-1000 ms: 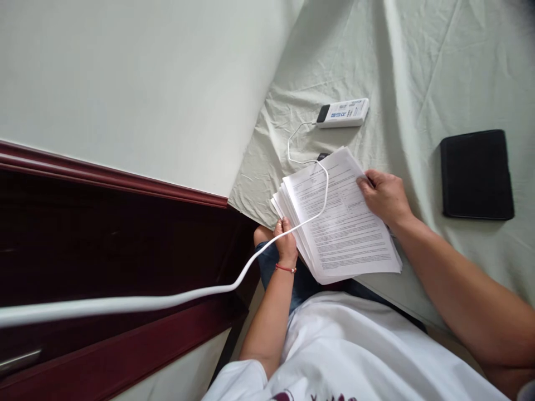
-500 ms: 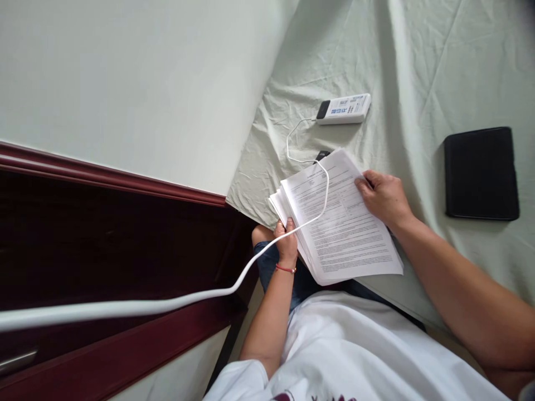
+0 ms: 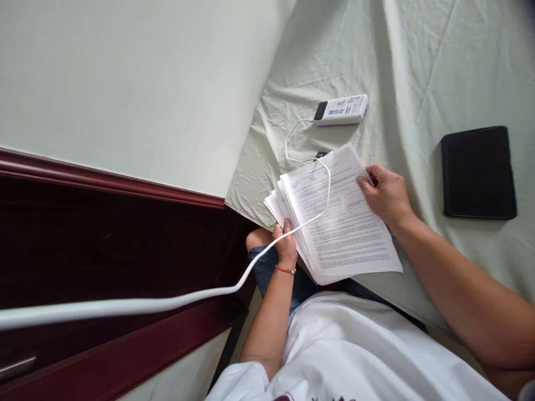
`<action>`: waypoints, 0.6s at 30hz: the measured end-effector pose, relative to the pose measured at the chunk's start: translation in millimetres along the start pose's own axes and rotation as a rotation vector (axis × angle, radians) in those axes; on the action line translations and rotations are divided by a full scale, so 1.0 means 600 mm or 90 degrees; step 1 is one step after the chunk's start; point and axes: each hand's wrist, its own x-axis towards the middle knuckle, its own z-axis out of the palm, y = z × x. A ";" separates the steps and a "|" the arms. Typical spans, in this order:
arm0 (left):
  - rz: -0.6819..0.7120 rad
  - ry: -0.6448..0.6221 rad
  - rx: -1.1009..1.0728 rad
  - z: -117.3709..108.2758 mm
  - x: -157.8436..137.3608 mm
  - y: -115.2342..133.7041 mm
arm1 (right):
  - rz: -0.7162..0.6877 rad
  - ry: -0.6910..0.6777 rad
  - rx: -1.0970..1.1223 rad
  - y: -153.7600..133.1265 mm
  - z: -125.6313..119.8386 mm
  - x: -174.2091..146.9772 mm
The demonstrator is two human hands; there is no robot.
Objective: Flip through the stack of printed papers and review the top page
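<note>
Cable point(image 3: 167, 302): white, stretched from the left edge across the dark wooden frame point(image 3: 104, 239), over the papers; its source is cut off.
Left hand point(image 3: 286, 245): closed on the papers' near-left corner.
Stack of papers point(image 3: 340, 223): fanned, held over the lap and sheet point(image 3: 418, 72); long axis angled from near-right to far-left; print too small to be read.
Right hand point(image 3: 387, 195): gripping the far-right edge; fingertips hidden underneath.
Power bank point(image 3: 340, 109): beyond the papers.
Black case point(image 3: 478, 171): well right.

Left hand point(image 3: 286, 245) grips stack of printed papers point(image 3: 340, 220) at its 8 o'clock edge; right hand point(image 3: 387, 195) pinches the 2 o'clock corner. White cable point(image 3: 175, 301) crosses pages. White power bank point(image 3: 340, 109) at 12, black case point(image 3: 478, 172) at 3, on bed sheet point(image 3: 438, 67).
</note>
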 end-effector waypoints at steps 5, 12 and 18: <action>0.048 0.020 0.029 0.002 -0.006 0.009 | 0.007 0.004 -0.002 0.000 0.004 -0.001; 0.041 0.012 0.019 0.002 -0.010 0.016 | 0.007 -0.037 -0.008 -0.007 0.003 -0.004; 0.034 -0.014 0.019 -0.002 -0.003 0.003 | 0.011 -0.051 -0.017 -0.006 0.004 -0.005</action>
